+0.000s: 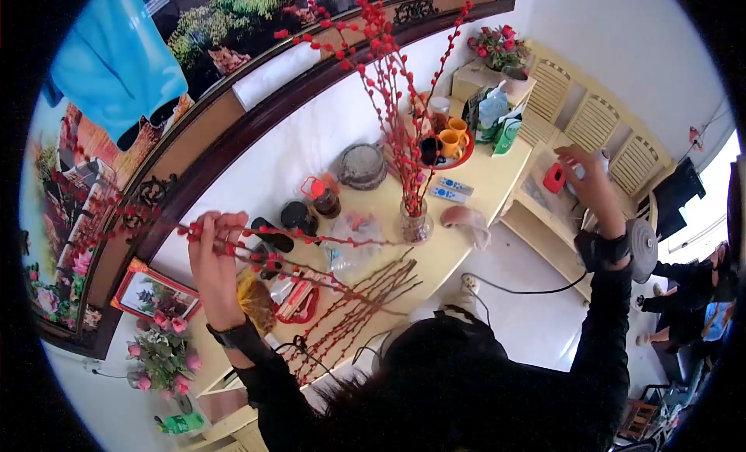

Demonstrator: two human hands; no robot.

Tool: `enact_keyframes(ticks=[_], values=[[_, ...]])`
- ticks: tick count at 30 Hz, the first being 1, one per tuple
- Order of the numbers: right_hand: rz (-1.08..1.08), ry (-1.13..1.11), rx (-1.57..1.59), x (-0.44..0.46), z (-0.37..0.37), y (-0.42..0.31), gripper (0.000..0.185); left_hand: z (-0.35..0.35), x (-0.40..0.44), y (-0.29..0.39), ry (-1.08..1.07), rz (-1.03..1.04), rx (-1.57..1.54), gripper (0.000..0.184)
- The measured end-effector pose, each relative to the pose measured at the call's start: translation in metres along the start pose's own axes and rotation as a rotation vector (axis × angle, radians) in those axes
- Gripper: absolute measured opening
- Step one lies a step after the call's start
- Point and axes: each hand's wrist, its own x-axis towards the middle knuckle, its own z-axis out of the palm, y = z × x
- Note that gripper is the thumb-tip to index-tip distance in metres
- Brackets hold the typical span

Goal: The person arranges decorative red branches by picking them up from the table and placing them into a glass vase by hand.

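Two or more slender red-berried branches (350,242) were held up in the person's left grip (214,267), over the left part of a pale counter (489,174). From beside the person, I saw their long axis run crosswise, left to right, dipping slightly rightward. The berried tops pointed left, toward a large framed picture (225,20) on the wall; the thin lower ends fanned out right, one toward a glass vase (416,225), another above loose stems (364,310) lying on the counter.

The left grip was closed lightly around the branches partway along, fingers upward, with lengths jutting out on both sides. Well apart, the right grip (588,176) was raised beyond the counter's edge, empty, its fingers parted and gently curved.
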Motion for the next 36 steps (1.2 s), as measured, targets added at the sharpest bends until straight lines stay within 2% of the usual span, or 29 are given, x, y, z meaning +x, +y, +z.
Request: enact_keyframes(ticks=[1,3,4,7,11,12,15,18,20,24,27,30,34,36], values=[[-0.067,0.003,-0.001,0.002,0.004,-0.002,0.017,0.008,0.008,0.000,-0.058,-0.003,-0.012,0.019],[-0.055,-0.070,0.032,0.007,0.010,-0.010,0.018,0.031,0.019,0.006,-0.140,0.004,-0.003,0.020],[-0.049,-0.116,0.049,0.011,0.012,-0.018,0.019,0.038,0.027,0.004,-0.247,0.020,-0.051,0.021],[-0.201,-0.155,0.164,0.024,0.025,-0.038,0.018,0.084,0.034,0.009,-0.384,0.048,0.054,0.021],[-0.381,-0.227,0.416,0.047,0.036,-0.074,0.022,0.139,0.034,0.012,-0.564,0.021,0.095,0.026],[-0.362,-0.258,0.488,0.049,0.033,-0.093,0.023,0.153,0.031,0.013,-0.604,0.008,0.099,0.027],[-0.534,-0.336,0.546,0.059,0.051,-0.120,0.040,0.184,0.027,0.007,-0.664,0.060,0.201,0.030],[-0.589,-0.305,0.624,0.062,0.064,-0.149,0.036,0.206,0.023,0.001,-0.666,0.137,0.251,0.031],[-0.435,-0.370,0.637,0.068,0.066,-0.159,0.037,0.212,0.023,-0.003,-0.596,0.243,0.335,0.031],[-0.440,-0.339,0.798,0.082,0.079,-0.163,0.033,0.215,0.022,-0.007,-0.533,0.255,0.230,0.032],[-0.517,-0.319,0.832,0.088,0.086,-0.166,0.028,0.207,0.025,-0.009,-0.620,0.169,0.175,0.035],[-0.358,-0.472,0.992,0.089,0.094,-0.165,0.027,0.198,0.029,-0.014,-0.703,0.129,0.154,0.037],[-0.366,-0.469,1.007,0.084,0.098,-0.165,0.021,0.191,0.033,-0.021,-0.807,0.079,0.137,0.037],[-0.366,-0.362,0.932,0.079,0.106,-0.166,0.019,0.188,0.035,-0.026,-0.845,0.045,0.110,0.037]])
